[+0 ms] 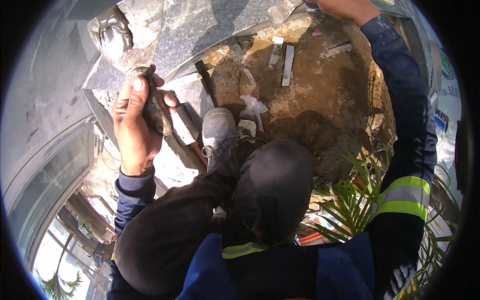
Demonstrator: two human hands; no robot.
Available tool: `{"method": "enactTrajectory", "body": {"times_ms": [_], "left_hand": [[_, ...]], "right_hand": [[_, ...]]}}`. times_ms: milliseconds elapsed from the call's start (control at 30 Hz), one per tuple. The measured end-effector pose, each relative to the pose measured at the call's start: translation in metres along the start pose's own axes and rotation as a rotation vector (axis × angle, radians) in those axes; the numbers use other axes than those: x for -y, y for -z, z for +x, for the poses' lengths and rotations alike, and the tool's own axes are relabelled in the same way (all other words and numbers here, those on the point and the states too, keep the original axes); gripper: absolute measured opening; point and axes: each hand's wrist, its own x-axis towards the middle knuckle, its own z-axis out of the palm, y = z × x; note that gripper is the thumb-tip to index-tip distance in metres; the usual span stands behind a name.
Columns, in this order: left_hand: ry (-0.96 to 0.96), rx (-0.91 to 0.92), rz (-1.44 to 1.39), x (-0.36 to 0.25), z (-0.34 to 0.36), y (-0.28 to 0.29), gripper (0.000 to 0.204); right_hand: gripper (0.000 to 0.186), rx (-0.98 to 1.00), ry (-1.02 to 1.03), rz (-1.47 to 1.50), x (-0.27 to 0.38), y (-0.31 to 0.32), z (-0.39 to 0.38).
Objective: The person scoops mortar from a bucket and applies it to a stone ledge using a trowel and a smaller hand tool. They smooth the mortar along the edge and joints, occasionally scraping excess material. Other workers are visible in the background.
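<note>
My left hand (136,122) is closed around the worn, dirty handle of a trowel (142,55). Its blade points away from me and carries a wet, shiny lump of dark grey paste (114,35). At the far right, my right hand (345,7) is partly cut off by the upper edge. Its fingers grip what looks like a putty knife (284,12), whose pale flat blade rests at or just over the edge of a grey speckled stone slab (192,30). The slab runs along the far side, beneath both tools.
Brown soil (320,90) lies in a hollow before me, with pale tile strips (288,65) and a crumpled plastic scrap (254,107). My boot (219,130) stands beside a tool with an orange handle (199,150). A leafy plant (350,200) grows at right; a grey wall (45,95) rises left.
</note>
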Motion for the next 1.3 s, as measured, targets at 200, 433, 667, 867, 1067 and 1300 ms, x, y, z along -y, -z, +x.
{"method": "enactTrajectory", "body": {"times_ms": [200,433,667,867,1067,1300], "left_hand": [[0.000,0.008,-0.029,-0.001,-0.002,0.003,0.031],[-0.048,0.036,-0.082,0.000,0.001,-0.007,0.030],[-0.016,0.067,-0.006,0.000,-0.001,-0.006,0.036],[-0.002,0.085,0.007,0.002,0.000,-0.012,0.039],[-0.027,0.061,0.019,-0.001,-0.002,-0.007,0.038],[-0.042,0.060,-0.055,0.001,-0.001,-0.010,0.033]], "right_hand": [[0.028,0.083,-0.214,-0.141,-0.027,0.004,-0.010],[0.034,-0.609,-0.407,0.339,0.015,-0.011,-0.091],[0.043,-0.869,-0.829,2.082,0.149,-0.164,-0.066],[0.051,-0.905,-0.939,1.931,0.155,-0.198,-0.049],[0.048,-0.874,-1.005,1.876,0.160,-0.180,-0.033],[0.041,-0.831,-0.896,1.722,0.200,-0.213,-0.017]]}}
